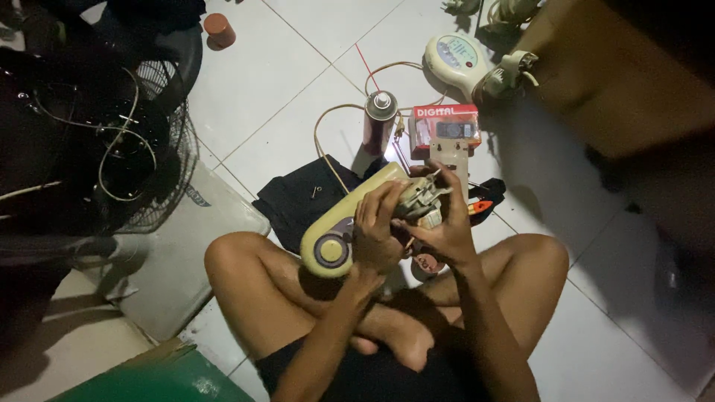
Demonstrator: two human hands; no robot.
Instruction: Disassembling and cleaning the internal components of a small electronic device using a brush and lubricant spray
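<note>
A dark fan cage stands on the tiled floor at the left. Over crossed legs, the left hand is clamped around a cream fan housing; the right hand pinches what looks like its small motor part.

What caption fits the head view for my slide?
Seated cross-legged on a tiled floor, left hand and right hand grip a cream fan housing near a spray can.
</note>
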